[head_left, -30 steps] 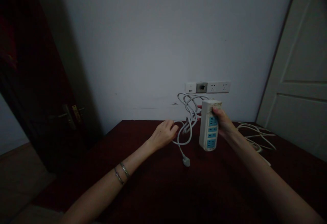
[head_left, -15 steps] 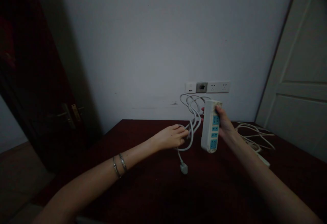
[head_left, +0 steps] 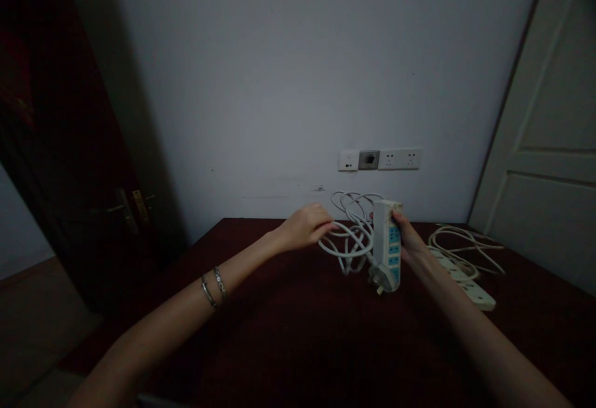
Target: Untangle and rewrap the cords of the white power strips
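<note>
- The right hand [head_left: 410, 237] is gripping the white power strip [head_left: 380, 228] near its top, closed around the far side, thumb on the socket face; the strip is standing nearly upright above the worktop [head_left: 298, 333], right of centre.
- The left hand [head_left: 310, 226] is pinching the white cable [head_left: 342, 254] at the left end of its loops, fingers drawn together.
- The loops are sagging unevenly between the hands, so I'm thinking small, even pulls would be serving better than one hard tug.
- The plug [head_left: 387, 276] is hanging in front of the strip's lower end, prongs pointing near — I can't tell whether it is touching. Watching that it isn't slipping through a loop seems wise.
- The right hand is acting as the anchor; a steady strip should be making the strands easier to follow.
- On the right, a second power strip [head_left: 482, 299] is lying beneath its own cable [head_left: 493, 247] — well worth avoiding.
</note>
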`<state>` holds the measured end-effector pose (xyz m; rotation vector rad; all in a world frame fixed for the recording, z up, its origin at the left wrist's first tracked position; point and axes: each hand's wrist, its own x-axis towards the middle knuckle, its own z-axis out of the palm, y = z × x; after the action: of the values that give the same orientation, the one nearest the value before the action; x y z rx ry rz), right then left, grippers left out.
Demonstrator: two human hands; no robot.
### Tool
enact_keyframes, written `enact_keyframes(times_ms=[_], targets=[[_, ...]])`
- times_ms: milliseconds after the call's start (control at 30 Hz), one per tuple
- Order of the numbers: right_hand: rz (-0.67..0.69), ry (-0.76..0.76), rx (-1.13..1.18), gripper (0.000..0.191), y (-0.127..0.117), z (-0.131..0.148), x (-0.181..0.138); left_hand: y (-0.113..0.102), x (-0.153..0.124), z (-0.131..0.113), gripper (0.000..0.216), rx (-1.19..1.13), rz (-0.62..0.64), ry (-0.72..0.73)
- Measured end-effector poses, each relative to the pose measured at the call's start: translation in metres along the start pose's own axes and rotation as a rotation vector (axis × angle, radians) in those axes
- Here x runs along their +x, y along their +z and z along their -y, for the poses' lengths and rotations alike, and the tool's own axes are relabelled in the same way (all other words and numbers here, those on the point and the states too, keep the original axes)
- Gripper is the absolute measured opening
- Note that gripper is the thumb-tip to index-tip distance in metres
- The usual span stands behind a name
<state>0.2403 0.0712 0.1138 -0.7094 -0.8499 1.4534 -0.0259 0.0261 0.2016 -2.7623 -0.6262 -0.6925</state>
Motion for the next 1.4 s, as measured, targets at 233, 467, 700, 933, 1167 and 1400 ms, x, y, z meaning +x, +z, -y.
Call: enact_keyframes(times_ms=[233, 467, 700, 933, 1167, 1400], targets=[[0.035, -0.037, -0.021, 0.032, 0.005, -0.008, -0.006, -0.001, -0.003, 0.006, 0.029, 0.034, -0.028, 0.071], [0.119, -0.117, 0.062, 0.034, 0.028, -0.008, -0.012, 0.002, 0.002, 0.005, 0.018, 0.337, 0.233, 0.193], [0.074, -0.126, 0.099, 0.033, 0.029, -0.014, -0.007, -0.008, 0.000, -0.006, 0.016, 0.254, 0.313, 0.099], [0.151, -0.104, 0.020, 0.036, 0.018, -0.025, -0.007, -0.007, 0.000, -0.002, 0.022, 0.113, 0.394, 0.111], [0.292, -0.074, 0.057, 0.041, 0.017, -0.038, -0.013, -0.001, 0.000, 0.003, 0.026, 0.327, 0.210, -0.040], [0.249, -0.096, 0.086, 0.039, 0.014, -0.037, -0.013, -0.011, 0.003, 0.016, 0.025, -0.150, 0.064, -0.225]])
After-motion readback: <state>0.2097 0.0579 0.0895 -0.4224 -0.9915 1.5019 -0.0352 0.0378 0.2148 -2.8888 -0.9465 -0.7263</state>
